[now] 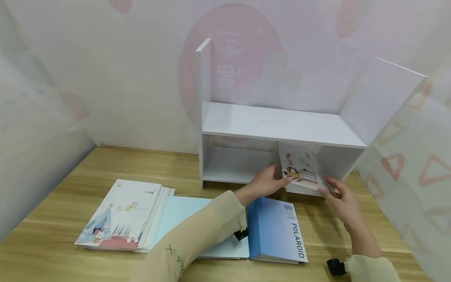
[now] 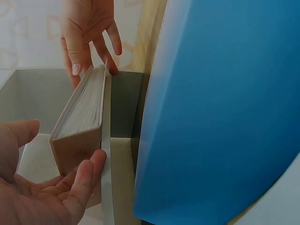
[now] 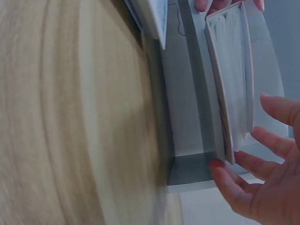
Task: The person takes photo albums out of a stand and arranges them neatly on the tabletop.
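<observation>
In the head view a photo album (image 1: 303,168) with a house drawing on its pale cover lies tilted in the lower compartment of the white shelf (image 1: 282,124), at its right part. My left hand (image 1: 266,182) holds the album's left edge; in the left wrist view its fingers curl against the spine. My right hand (image 1: 341,201) is at the album's right end. In the right wrist view the right fingers (image 3: 267,171) are nearly straight and touch that end, with the thumb apart from it. Thick page edges of the album (image 2: 84,103) show in the left wrist view.
On the wooden table (image 1: 148,164) before the shelf lie a white illustrated album (image 1: 123,211), a pale blue album (image 1: 186,211) and a blue album marked POLAROID (image 1: 276,231). Patterned fabric walls (image 1: 141,78) rise behind and beside the table.
</observation>
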Motion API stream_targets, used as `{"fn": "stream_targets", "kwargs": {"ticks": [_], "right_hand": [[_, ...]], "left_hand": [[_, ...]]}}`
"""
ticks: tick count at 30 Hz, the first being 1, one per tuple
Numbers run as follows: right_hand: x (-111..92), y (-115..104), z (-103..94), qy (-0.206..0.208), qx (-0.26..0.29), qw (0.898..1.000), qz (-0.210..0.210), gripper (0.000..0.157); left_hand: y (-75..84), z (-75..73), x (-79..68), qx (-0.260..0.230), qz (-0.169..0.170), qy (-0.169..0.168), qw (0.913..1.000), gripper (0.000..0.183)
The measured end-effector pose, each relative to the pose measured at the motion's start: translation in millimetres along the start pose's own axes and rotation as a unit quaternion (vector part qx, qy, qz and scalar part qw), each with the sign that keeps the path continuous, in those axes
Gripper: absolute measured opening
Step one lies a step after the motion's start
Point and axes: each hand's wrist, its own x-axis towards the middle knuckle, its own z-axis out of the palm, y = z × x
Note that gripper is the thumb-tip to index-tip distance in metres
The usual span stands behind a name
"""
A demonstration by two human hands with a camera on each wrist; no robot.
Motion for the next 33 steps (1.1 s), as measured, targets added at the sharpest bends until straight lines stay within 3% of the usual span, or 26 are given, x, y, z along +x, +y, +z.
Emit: {"fn": "stream_targets", "kwargs": {"ticks": [11, 25, 33], "right_hand": [[4, 4, 11.2, 0.028, 0.062, 0.997, -0.022, 0.056], [6, 1, 13.3, 0.029, 0.017, 0.999, 0.029, 0.056], [5, 2, 13.1, 0.028, 0.022, 0.999, 0.039, 0.056]], "left_hand": [[0.1, -0.2, 1.9, 0.006, -0.021, 0.019, 0.9996, 0.062], [-8.6, -7.7, 2.9, 0.002, -0.012, 0.001, 0.9999, 0.059], [-12.2, -10.0, 3.0, -0.005, -0.011, -0.012, 0.9999, 0.06]]}}
